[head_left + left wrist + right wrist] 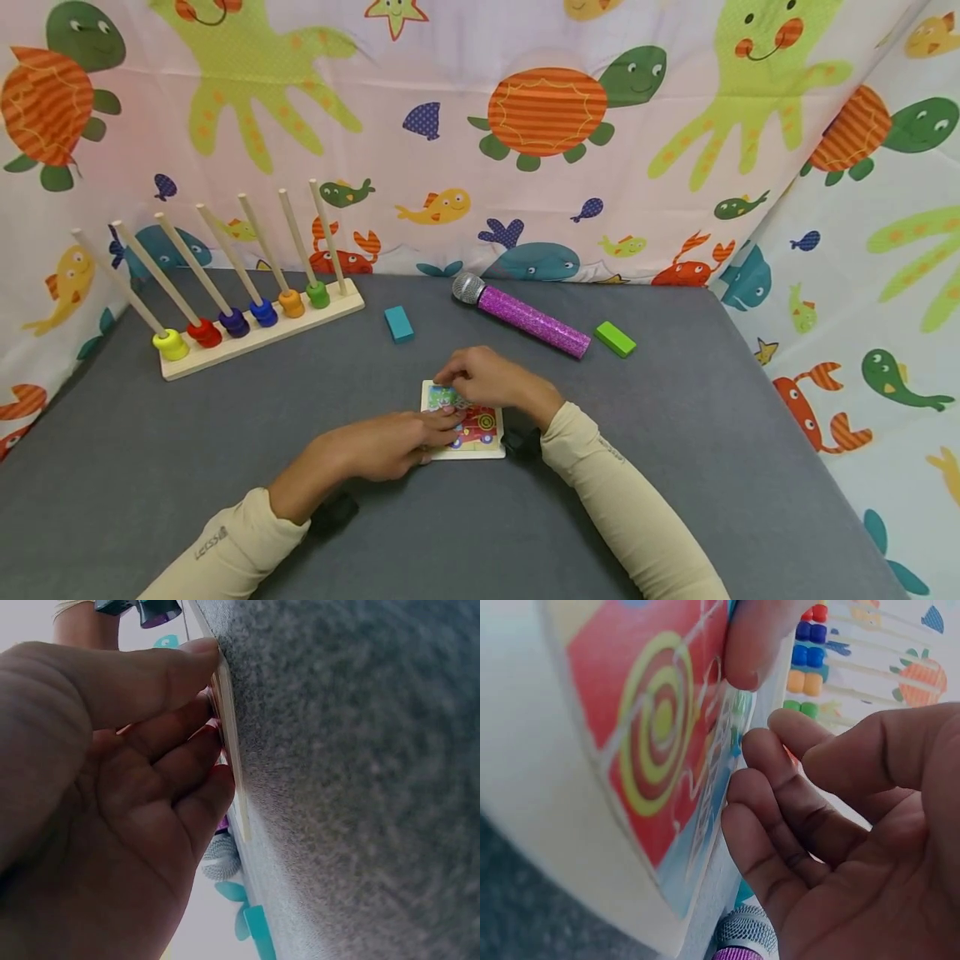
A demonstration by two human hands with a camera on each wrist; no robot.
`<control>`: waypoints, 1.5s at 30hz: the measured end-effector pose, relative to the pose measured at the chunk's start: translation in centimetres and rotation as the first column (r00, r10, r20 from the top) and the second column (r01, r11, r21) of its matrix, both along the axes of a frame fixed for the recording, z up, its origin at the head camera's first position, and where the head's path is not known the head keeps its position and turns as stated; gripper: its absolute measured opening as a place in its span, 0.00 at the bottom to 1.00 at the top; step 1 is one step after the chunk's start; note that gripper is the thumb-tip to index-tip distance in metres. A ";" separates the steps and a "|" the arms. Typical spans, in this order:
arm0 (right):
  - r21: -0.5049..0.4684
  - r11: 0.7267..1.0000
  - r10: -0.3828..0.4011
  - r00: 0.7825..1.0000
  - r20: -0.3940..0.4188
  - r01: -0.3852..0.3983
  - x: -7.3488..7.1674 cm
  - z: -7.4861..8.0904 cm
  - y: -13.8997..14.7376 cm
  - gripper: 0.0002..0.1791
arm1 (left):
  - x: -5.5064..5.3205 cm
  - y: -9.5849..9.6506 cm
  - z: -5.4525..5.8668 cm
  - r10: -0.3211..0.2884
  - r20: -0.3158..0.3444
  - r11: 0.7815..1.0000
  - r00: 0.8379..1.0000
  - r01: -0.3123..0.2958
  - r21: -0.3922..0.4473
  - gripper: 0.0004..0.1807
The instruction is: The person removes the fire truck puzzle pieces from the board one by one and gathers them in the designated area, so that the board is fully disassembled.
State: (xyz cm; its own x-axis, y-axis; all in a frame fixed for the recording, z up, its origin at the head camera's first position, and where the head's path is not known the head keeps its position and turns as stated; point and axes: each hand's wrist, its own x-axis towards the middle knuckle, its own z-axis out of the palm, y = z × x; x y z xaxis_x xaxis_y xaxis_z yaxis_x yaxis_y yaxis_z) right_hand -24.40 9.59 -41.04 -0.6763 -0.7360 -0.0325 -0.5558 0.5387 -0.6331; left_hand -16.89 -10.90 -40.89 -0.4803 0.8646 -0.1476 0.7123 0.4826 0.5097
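A jigsaw puzzle with a red vehicle picture lies in a pale wooden tray on the grey table. My left hand rests over its left side, fingers stretched across the picture. In the left wrist view, the thumb of that hand touches the tray's edge. My right hand is at the tray's upper left, its fingers bent down toward the puzzle. The right wrist view shows those fingers loosely bent beside the picture, with no piece visible between them. The fingertips hide part of the picture.
A wooden peg stand with coloured beads stands at the back left. Behind the puzzle lie a blue block, a purple glitter microphone and a green block. A sea-animal cloth hangs along the back and right.
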 end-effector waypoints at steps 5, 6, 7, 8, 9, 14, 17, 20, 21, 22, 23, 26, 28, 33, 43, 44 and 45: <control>0.032 0.999 -0.015 1.000 -0.021 0.016 0.1 0.1 -0.2 0.17 | -0.1 0.2 -0.1 0.004 0.010 1.000 1.000 -0.004 -0.014 0.25; 0.036 0.999 -0.013 1.000 -0.028 0.014 0.1 0.1 -0.2 0.17 | -0.2 0.3 -0.1 0.004 0.014 1.000 1.000 -0.004 -0.018 0.25; 0.039 0.999 -0.009 0.999 -0.036 0.010 0.2 0.1 -0.2 0.17 | -0.2 0.3 -0.1 0.006 0.018 1.000 1.000 -0.005 -0.022 0.25; 0.045 0.999 -0.005 0.999 -0.046 0.007 0.2 0.1 -0.2 0.17 | -0.2 0.3 -0.1 0.009 0.023 1.000 1.000 -0.008 -0.028 0.26; 0.051 0.999 0.003 0.998 -0.058 0.000 0.2 0.2 -0.3 0.17 | -0.2 0.3 -0.1 0.010 0.026 1.000 1.000 -0.009 -0.029 0.26; 0.072 0.997 0.029 0.995 -0.091 -0.023 0.0 0.2 -0.7 0.17 | -0.3 0.2 0.0 0.012 0.037 1.000 0.999 -0.011 -0.017 0.25; 0.086 0.996 0.033 0.996 -0.088 -0.025 -0.1 0.4 -1.0 0.17 | -0.3 0.1 0.1 0.006 0.017 1.000 1.000 -0.006 -0.008 0.24; 0.112 0.993 0.032 0.996 -0.088 -0.022 -0.3 0.4 -1.3 0.16 | -0.3 0.1 0.2 0.014 0.006 1.000 1.000 -0.014 -0.010 0.24; 0.120 0.993 0.032 0.995 -0.091 -0.021 -0.4 0.4 -1.4 0.16 | -0.3 0.1 0.3 0.016 0.005 1.000 1.000 -0.016 -0.012 0.24; 0.130 0.991 0.030 0.995 -0.094 -0.018 -0.4 0.5 -1.5 0.16 | -0.3 0.1 0.3 0.023 0.012 1.000 1.000 -0.023 -0.014 0.24; 0.138 0.990 0.029 0.995 -0.098 -0.015 -0.4 0.5 -1.5 0.16 | -0.4 0.0 0.3 0.025 0.016 1.000 1.000 -0.025 -0.013 0.24; 0.160 0.987 0.039 0.992 -0.124 -0.018 -0.4 0.6 -1.7 0.15 | -0.4 0.0 0.4 0.027 0.018 1.000 0.999 -0.026 -0.017 0.24; 0.178 0.984 0.051 0.988 -0.147 -0.024 -0.4 0.8 -1.9 0.14 | -0.5 0.0 0.4 0.022 0.006 1.000 1.000 -0.022 -0.019 0.24; 0.180 0.983 0.055 0.977 -0.205 -0.017 -0.1 0.9 -2.1 0.13 | -0.6 0.2 0.3 -0.005 -0.038 1.000 0.999 0.005 -0.013 0.24; 0.101 0.995 -0.006 0.988 -0.157 0.022 0.6 0.0 -2.0 0.12 | 0.1 0.1 -0.1 0.013 0.015 1.000 1.000 -0.012 -0.021 0.24; 0.088 0.996 -0.004 0.988 -0.155 0.018 0.5 0.0 -1.9 0.11 | 0.1 0.1 -0.1 0.014 0.017 1.000 1.000 -0.014 -0.020 0.24; 0.075 0.997 -0.002 0.989 -0.151 0.014 0.5 0.1 -1.8 0.11 | 0.1 0.0 -0.1 0.015 0.016 1.000 1.000 -0.014 -0.018 0.23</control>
